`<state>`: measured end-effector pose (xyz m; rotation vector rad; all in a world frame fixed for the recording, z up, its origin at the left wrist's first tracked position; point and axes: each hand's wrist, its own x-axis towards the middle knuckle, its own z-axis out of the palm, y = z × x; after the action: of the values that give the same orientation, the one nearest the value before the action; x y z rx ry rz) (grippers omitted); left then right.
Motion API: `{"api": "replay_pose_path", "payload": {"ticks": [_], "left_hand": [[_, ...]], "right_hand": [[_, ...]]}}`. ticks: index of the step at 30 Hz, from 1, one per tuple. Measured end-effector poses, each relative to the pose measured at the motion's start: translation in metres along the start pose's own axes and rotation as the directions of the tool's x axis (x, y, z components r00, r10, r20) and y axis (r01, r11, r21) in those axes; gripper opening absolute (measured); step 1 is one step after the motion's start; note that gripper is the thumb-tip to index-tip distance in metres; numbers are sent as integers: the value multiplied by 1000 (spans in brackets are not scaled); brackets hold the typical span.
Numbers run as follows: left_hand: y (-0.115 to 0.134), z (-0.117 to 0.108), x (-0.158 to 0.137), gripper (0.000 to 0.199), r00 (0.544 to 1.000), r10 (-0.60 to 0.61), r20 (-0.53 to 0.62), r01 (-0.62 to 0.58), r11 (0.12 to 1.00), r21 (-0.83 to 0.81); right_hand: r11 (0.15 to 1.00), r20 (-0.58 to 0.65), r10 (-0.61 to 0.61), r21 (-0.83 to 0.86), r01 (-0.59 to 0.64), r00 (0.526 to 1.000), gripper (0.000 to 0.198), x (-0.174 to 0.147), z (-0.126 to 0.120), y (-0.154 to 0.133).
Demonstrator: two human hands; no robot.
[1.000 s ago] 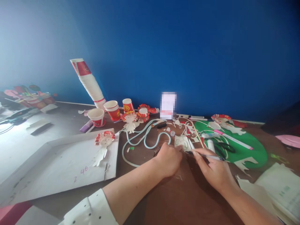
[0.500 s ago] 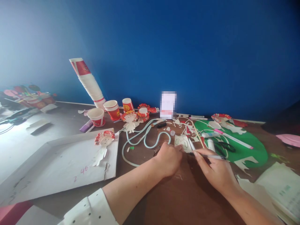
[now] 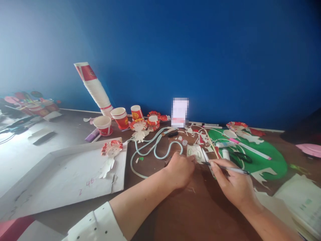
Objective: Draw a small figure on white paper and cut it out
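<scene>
A pen (image 3: 235, 170) sits in my right hand (image 3: 234, 185), pinched between thumb and fingers, its dark tip pointing left near a small piece of paper (image 3: 193, 150). Drawn outlines of rounded shapes show on that paper. My left hand (image 3: 181, 171) is closed, its fingertips pressing on the paper's lower edge; part of the fingers is hidden. A white marker (image 3: 205, 155) lies just right of the paper. Something dark, too covered to name, is beside my left hand.
A green disc (image 3: 272, 160) on the right bears scissors (image 3: 242, 156), a pink-capped marker (image 3: 250, 149) and scraps. Pale blue cable (image 3: 160, 155) loops left of the paper. Paper cups (image 3: 102, 125), a tall leaning cup stack (image 3: 96, 90) and a cardboard tray (image 3: 62, 177) stand left.
My right hand has shifted slightly to the right and down, and the pen tip has moved with it. The left hand stays in place on the paper.
</scene>
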<state>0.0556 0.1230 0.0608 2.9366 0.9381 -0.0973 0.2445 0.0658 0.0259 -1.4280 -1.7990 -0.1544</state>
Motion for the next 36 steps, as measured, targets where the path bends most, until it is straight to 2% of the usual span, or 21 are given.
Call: {"api": "replay_pose_path", "payload": {"ticks": [6, 15, 17, 20, 22, 36], "left_hand": [[-3, -3, 0, 37, 1000, 6, 21, -5, 1000, -29], [-4, -9, -3, 33, 1000, 13, 3, -13, 995, -97], [-3, -10, -3, 43, 1000, 0, -4, 0, 994, -107], [-3, -11, -2, 74, 1000, -22, 14, 23, 995, -99], [-3, -10, -1, 88, 998, -36, 43, 39, 996, -85], [-4, -6, 1, 92, 997, -47, 54, 50, 997, -57]], "right_hand": [[999, -4, -31, 24, 31, 1000, 18, 1, 4, -4], [1000, 7, -3, 6, 3, 1000, 20, 0, 6, -3], [1000, 18, 5, 5, -5, 1000, 20, 0, 6, -3], [1000, 29, 23, 5, -24, 999, 20, -1, 6, -2], [1000, 27, 29, 6, -29, 999, 19, -1, 7, -2], [999, 27, -34, -2, 34, 999, 20, 2, 11, -5]]}}
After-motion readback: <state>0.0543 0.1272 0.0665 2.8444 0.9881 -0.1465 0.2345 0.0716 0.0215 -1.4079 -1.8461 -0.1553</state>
